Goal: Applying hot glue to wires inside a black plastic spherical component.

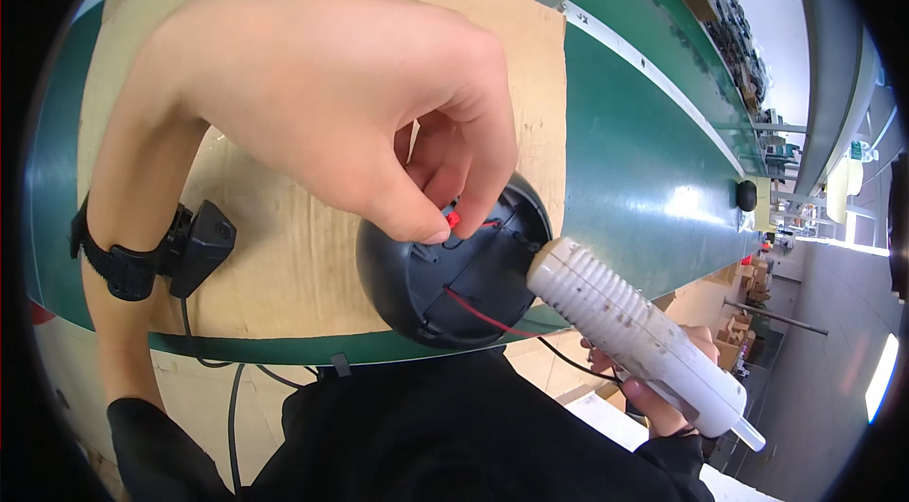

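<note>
Wire work on a round black casing, glue not yet seen laid

At the centre of the frame the left hand pinched a small red connector between thumb and forefinger, against the open back of the round black casing, which rested at the near edge of the cardboard sheet on the green bench. At lower right the right hand was wrapped around a white glue gun, its nozzle touching the casing's rim. A red wire trailed loose across the casing, so the wiring looked unfinished; no glue could be made out.
</note>
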A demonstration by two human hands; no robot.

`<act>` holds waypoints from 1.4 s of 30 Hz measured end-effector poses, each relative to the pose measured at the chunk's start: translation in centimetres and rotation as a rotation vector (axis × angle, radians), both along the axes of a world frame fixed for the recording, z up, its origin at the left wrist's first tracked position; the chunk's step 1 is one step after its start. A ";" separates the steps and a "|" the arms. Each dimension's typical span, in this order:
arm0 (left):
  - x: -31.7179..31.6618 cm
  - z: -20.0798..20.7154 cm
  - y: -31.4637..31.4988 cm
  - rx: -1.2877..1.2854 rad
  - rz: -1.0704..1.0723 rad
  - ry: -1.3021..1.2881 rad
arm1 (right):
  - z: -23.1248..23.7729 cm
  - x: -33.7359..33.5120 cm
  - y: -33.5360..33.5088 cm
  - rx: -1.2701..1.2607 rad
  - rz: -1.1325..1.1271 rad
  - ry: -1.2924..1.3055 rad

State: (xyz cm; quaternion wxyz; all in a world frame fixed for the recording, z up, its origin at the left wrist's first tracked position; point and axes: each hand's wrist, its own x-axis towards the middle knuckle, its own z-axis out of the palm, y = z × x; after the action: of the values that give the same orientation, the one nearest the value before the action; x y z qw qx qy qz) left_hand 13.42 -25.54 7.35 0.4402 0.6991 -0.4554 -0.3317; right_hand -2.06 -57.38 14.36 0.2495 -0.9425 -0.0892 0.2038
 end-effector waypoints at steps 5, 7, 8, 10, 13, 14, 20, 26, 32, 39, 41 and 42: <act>0.0 0.3 0.1 -0.024 0.003 -0.017 | -0.5 -0.1 -1.1 0.093 0.080 -0.079; -0.2 0.1 0.4 -0.012 0.010 -0.022 | -1.6 -0.1 -1.7 0.159 0.087 -0.012; -0.2 0.2 0.4 -0.008 0.003 -0.028 | -2.3 -0.7 -2.0 0.193 0.013 -0.060; -0.6 1.0 0.8 0.021 0.020 -0.062 | -2.6 -1.0 -2.1 0.237 -0.060 -0.110; -0.8 0.8 0.5 -0.038 0.082 -0.326 | -2.4 -0.7 -2.5 0.269 -0.080 -0.076; -1.8 1.5 0.6 -0.075 0.176 -0.537 | -2.2 -0.5 -2.5 0.257 -0.081 -0.037; -13.3 6.5 -2.3 0.330 0.157 -0.769 | -1.6 0.8 -1.5 0.298 0.052 0.058; -14.6 4.1 -5.4 0.524 0.254 -0.922 | -1.5 1.2 -1.7 0.265 0.169 0.034; -15.0 2.7 -5.6 0.316 0.335 -0.922 | -1.1 0.4 -1.5 0.323 -0.025 0.014; -15.4 6.1 -3.8 0.336 0.280 -0.734 | -1.5 -2.1 -3.4 0.412 -0.187 -0.148; -16.5 7.5 -1.8 0.459 0.172 -0.697 | -1.4 -1.1 -2.5 0.457 -0.163 -0.148; -15.2 5.5 -2.2 0.334 0.359 -0.869 | -0.2 -0.3 -1.4 0.281 -0.029 -0.124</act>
State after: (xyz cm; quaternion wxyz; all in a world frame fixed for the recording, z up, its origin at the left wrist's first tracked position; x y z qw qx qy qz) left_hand -1.77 -27.72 12.85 0.1417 0.9011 -0.4098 0.0030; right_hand -2.37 -58.80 14.15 0.3756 -0.9104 -0.1182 0.1269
